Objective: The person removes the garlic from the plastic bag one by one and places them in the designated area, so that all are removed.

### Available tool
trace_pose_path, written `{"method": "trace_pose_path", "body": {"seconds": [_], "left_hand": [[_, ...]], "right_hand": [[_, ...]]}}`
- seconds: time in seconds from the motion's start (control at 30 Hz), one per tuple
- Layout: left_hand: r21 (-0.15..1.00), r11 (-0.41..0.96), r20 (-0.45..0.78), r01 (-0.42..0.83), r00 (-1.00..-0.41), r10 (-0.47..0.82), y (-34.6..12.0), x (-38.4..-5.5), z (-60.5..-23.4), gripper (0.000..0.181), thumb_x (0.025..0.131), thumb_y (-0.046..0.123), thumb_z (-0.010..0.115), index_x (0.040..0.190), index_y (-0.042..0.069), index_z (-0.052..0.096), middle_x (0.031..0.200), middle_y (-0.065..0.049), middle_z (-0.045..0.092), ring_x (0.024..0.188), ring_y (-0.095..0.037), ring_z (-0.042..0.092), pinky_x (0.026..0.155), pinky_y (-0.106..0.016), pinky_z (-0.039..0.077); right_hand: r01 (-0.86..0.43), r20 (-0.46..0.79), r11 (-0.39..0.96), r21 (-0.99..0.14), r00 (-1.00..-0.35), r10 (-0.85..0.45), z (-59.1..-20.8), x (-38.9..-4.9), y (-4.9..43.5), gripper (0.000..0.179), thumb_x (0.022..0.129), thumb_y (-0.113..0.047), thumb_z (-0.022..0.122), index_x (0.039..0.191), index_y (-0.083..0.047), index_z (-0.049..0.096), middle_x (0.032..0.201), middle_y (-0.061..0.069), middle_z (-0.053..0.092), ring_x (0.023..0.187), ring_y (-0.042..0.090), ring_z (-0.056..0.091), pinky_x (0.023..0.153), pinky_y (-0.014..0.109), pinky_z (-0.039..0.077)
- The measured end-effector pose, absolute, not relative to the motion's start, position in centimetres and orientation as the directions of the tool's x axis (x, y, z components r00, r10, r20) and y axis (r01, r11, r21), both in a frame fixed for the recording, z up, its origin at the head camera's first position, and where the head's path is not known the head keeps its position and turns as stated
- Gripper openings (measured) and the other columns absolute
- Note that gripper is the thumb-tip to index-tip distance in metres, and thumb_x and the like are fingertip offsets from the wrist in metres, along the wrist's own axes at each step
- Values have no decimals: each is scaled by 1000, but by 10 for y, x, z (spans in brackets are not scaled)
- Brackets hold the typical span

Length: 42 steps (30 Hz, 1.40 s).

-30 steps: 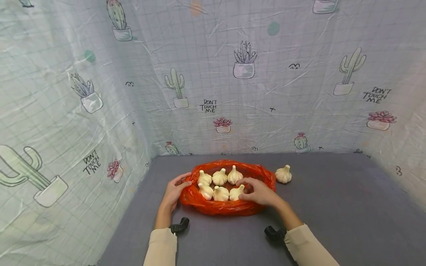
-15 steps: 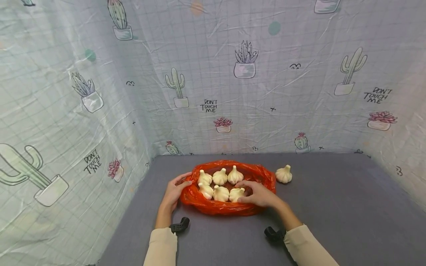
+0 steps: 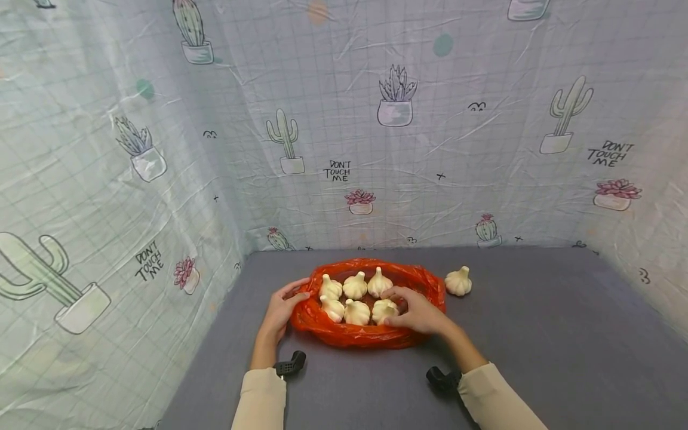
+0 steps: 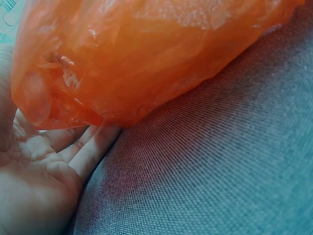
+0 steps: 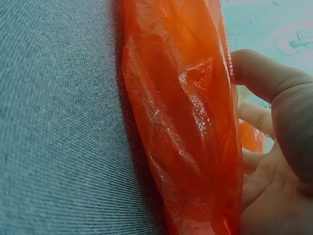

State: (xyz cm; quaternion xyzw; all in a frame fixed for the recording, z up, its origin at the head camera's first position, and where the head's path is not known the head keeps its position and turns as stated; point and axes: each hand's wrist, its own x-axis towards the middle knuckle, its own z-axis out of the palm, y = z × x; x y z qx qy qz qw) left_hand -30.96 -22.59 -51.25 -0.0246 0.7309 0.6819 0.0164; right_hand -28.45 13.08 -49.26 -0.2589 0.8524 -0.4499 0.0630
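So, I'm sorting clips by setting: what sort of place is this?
Probably a makeshift recording booth: a cactus-print sheet hangs behind and beside a grey table, and wrist cameras are in view.

Printed sheeting (image 3: 333,89) is carrying the black capitals "DON'T TOUCH ME" three times: the left lettering (image 3: 149,261) is slanting beyond the left edge of the worktop (image 3: 537,310), the central lettering (image 3: 340,172) is standing above the far edge, left of its middle, and the right lettering (image 3: 610,154) is appearing above the far right corner.
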Motion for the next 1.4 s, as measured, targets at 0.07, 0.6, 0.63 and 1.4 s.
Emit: {"method": "trace_pose_path", "body": {"seconds": [0.07, 0.6, 0.63, 1.4], "left_hand": [[996, 68, -57, -58, -998, -13, -226, -310, -512, 44, 93, 16, 73, 137, 14, 66, 140, -14, 63, 118, -20, 62, 96, -33, 53], [995, 83, -59, -62, -998, -36, -227, -311, -514, 42, 92, 18, 73, 134, 17, 69, 138, -11, 64, 117, -21, 63, 92, -32, 55], [995, 78, -61, -63, -997, -36, -228, -311, -514, 42, 92, 17, 74, 134, 16, 69, 138, -11, 65, 117, -22, 63, 93, -33, 55], [995, 69, -73, -75, -997, -20, -227, -310, -511, 44, 93, 19, 73, 137, 16, 67, 142, -14, 62, 117, -22, 63, 95, -34, 55]], "right_hand": [[-383, 135, 465, -798, -866, -482, -492, -285, 131, 52, 85, -27, 83, 130, -10, 62, 128, 12, 65, 109, 27, 64, 90, 41, 53], [-344, 182, 416, -841, -906, -382, -480, -286, 141, 50, 85, -23, 84, 129, -13, 63, 133, 11, 62, 121, 34, 58, 94, 47, 52], [-341, 183, 415, -843, -909, -374, -478, -287, 142, 51, 84, -23, 84, 129, -12, 63, 132, 11, 62, 119, 33, 59, 92, 46, 53], [-256, 172, 378, -890, -955, -243, -455, -288, 191, 50, 91, -23, 78, 135, -11, 60, 139, 23, 52, 108, 33, 63, 81, 36, 53]]}}
